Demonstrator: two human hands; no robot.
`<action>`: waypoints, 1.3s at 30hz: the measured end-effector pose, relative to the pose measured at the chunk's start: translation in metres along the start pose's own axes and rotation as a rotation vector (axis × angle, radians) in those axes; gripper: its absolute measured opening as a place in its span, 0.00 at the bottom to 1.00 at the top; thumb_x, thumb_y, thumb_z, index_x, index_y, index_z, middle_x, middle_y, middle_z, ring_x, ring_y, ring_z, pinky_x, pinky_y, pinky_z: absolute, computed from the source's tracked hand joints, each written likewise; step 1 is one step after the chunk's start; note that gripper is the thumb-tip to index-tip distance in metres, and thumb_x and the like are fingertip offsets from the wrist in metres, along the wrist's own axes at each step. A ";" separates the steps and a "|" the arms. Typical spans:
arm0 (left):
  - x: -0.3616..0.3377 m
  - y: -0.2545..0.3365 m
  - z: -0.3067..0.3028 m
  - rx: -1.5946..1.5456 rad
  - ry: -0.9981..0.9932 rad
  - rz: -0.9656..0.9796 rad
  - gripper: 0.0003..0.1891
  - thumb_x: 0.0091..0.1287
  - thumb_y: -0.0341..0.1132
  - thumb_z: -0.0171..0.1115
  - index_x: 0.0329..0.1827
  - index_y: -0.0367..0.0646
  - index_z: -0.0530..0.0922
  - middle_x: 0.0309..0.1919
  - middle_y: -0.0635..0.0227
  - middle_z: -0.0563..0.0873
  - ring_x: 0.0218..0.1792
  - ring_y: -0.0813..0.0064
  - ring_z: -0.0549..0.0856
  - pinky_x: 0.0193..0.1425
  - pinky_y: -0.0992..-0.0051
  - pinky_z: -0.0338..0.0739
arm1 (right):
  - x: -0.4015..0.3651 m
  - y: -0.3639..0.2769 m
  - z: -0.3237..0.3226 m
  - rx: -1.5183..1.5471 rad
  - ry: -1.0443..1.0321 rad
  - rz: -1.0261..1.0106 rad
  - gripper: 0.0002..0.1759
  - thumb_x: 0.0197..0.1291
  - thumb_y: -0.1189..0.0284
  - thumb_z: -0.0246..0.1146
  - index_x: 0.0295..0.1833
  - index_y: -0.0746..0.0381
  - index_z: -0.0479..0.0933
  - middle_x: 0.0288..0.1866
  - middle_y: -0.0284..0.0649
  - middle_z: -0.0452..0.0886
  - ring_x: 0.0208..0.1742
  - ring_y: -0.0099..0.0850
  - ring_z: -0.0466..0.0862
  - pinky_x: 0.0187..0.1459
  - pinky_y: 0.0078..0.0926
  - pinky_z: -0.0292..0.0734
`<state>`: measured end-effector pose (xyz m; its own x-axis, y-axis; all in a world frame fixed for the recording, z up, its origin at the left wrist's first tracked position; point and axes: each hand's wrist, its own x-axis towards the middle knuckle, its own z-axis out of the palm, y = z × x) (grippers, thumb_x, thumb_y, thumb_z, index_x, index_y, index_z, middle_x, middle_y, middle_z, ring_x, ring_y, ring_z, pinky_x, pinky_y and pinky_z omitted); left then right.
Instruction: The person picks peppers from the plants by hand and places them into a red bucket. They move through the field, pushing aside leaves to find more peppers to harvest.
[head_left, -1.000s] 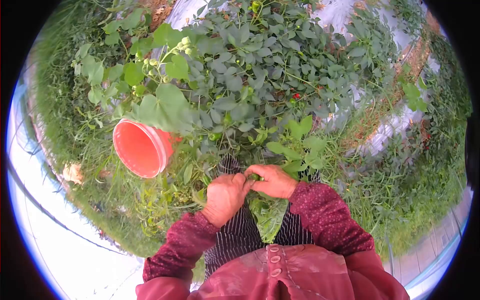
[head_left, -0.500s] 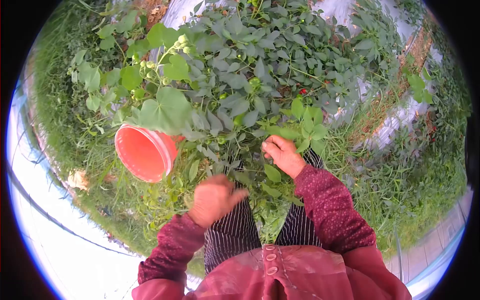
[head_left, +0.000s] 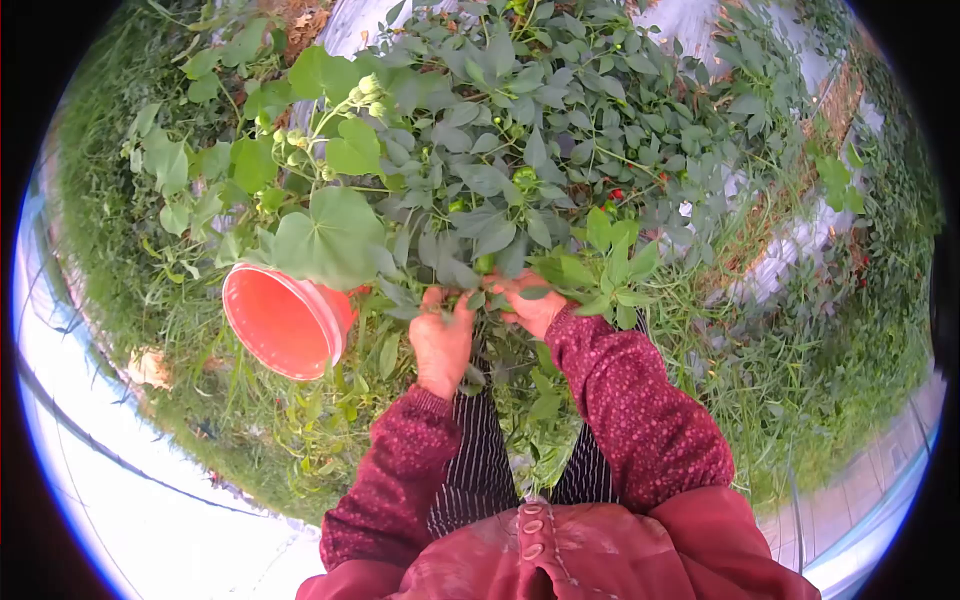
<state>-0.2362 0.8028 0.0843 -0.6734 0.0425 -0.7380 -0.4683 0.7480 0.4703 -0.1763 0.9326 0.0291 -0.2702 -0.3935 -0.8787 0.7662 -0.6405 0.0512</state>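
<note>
The fingers (head_left: 440,300) of the left hand (head_left: 440,342) and those of the right hand (head_left: 530,305) are pushed side by side into the lower leaves of a leafy plant (head_left: 510,150); their tips are hidden, so whether anything is gripped cannot be told. A small green fruit (head_left: 485,264) is seen just above them among grey-green leaves. An orange bucket (head_left: 285,320) is tipped on the grass (head_left: 130,260) near the left hand, with pale sheeting (head_left: 790,250) further right.

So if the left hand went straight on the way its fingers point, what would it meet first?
Probably the leaves just ahead of the left hand; its fingertips seem to be among them, though depth is unclear. The orange bucket lies off to the side.
</note>
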 end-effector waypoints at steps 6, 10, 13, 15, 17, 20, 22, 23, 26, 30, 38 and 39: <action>-0.026 0.006 -0.037 0.787 -0.175 0.678 0.13 0.62 0.40 0.56 0.41 0.38 0.78 0.32 0.53 0.84 0.32 0.53 0.83 0.34 0.62 0.77 | 0.012 0.007 0.008 0.059 0.019 -0.149 0.15 0.56 0.63 0.65 0.46 0.59 0.77 0.40 0.29 0.78 0.44 0.22 0.73 0.47 0.30 0.68; -0.028 0.028 -0.058 0.794 -0.396 0.385 0.11 0.62 0.37 0.54 0.38 0.37 0.77 0.30 0.51 0.83 0.30 0.53 0.83 0.34 0.60 0.78 | 0.011 0.010 0.012 -0.089 -0.037 -0.227 0.07 0.57 0.70 0.62 0.38 0.61 0.78 0.30 0.27 0.77 0.33 0.19 0.74 0.40 0.20 0.69; -0.030 0.037 -0.070 1.313 -0.650 0.816 0.12 0.60 0.36 0.54 0.41 0.37 0.78 0.29 0.50 0.83 0.29 0.52 0.83 0.36 0.58 0.78 | 0.015 0.011 0.012 -0.140 -0.025 -0.228 0.07 0.56 0.69 0.62 0.37 0.62 0.78 0.29 0.28 0.77 0.33 0.19 0.73 0.39 0.21 0.69; -0.039 0.062 -0.074 1.063 -0.700 0.488 0.14 0.58 0.33 0.54 0.45 0.38 0.77 0.34 0.49 0.82 0.30 0.51 0.83 0.36 0.59 0.78 | 0.020 0.015 0.005 -0.146 0.067 -0.265 0.08 0.55 0.69 0.63 0.37 0.62 0.78 0.30 0.29 0.77 0.33 0.19 0.73 0.39 0.21 0.70; -0.035 0.065 -0.078 0.805 -0.725 0.162 0.17 0.56 0.31 0.54 0.49 0.39 0.76 0.39 0.48 0.82 0.31 0.50 0.83 0.37 0.59 0.79 | 0.018 0.016 0.000 -0.083 0.081 -0.252 0.08 0.55 0.68 0.63 0.36 0.62 0.78 0.30 0.30 0.78 0.34 0.20 0.74 0.39 0.22 0.70; -0.005 0.067 -0.082 0.647 -0.341 0.559 0.23 0.53 0.25 0.54 0.57 0.41 0.72 0.50 0.49 0.79 0.33 0.49 0.83 0.39 0.60 0.79 | 0.021 0.020 -0.003 -0.316 0.091 -0.297 0.13 0.54 0.64 0.64 0.38 0.63 0.77 0.30 0.34 0.79 0.34 0.24 0.75 0.41 0.26 0.71; 0.024 0.091 -0.069 0.896 -0.264 0.974 0.24 0.52 0.22 0.54 0.55 0.41 0.71 0.54 0.53 0.77 0.37 0.55 0.84 0.41 0.62 0.80 | 0.023 0.022 0.000 -0.331 0.098 -0.318 0.14 0.54 0.63 0.64 0.38 0.63 0.77 0.31 0.34 0.79 0.35 0.24 0.76 0.41 0.26 0.71; 0.033 0.090 -0.060 0.896 -0.266 0.976 0.24 0.52 0.22 0.54 0.55 0.41 0.71 0.54 0.53 0.77 0.37 0.55 0.84 0.41 0.62 0.80 | 0.025 0.025 0.000 -0.345 0.107 -0.333 0.15 0.54 0.62 0.64 0.39 0.63 0.77 0.31 0.35 0.79 0.35 0.25 0.76 0.42 0.27 0.71; 0.052 0.076 -0.031 1.188 -0.783 0.919 0.26 0.49 0.21 0.57 0.55 0.45 0.72 0.58 0.67 0.75 0.33 0.62 0.85 0.34 0.69 0.80 | 0.030 0.033 0.003 -0.181 0.060 -0.359 0.13 0.56 0.65 0.62 0.41 0.63 0.77 0.33 0.34 0.80 0.36 0.25 0.76 0.43 0.25 0.72; 0.050 0.066 -0.023 1.247 -0.776 0.989 0.24 0.51 0.21 0.56 0.55 0.43 0.72 0.54 0.64 0.77 0.32 0.64 0.85 0.33 0.69 0.79 | 0.017 0.027 0.000 0.051 -0.048 -0.371 0.09 0.61 0.69 0.60 0.42 0.63 0.76 0.33 0.29 0.78 0.35 0.19 0.74 0.39 0.18 0.70; 0.005 0.055 -0.037 0.892 -0.500 0.515 0.14 0.49 0.27 0.60 0.41 0.36 0.77 0.27 0.50 0.82 0.29 0.53 0.83 0.32 0.62 0.77 | 0.009 0.023 -0.011 0.058 -0.282 -0.351 0.09 0.62 0.66 0.61 0.39 0.62 0.76 0.30 0.26 0.76 0.34 0.15 0.72 0.37 0.16 0.67; 0.007 0.056 -0.039 0.805 -0.479 0.469 0.13 0.49 0.26 0.60 0.40 0.36 0.78 0.26 0.49 0.82 0.28 0.53 0.83 0.31 0.62 0.76 | 0.009 0.020 -0.011 0.051 -0.312 -0.352 0.09 0.62 0.66 0.61 0.38 0.62 0.76 0.30 0.26 0.76 0.34 0.15 0.72 0.37 0.16 0.67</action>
<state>-0.2895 0.8188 0.1246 -0.3096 0.5685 -0.7622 0.4184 0.8013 0.4277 -0.1569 0.9234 0.0169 -0.6767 -0.3207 -0.6627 0.5690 -0.7990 -0.1944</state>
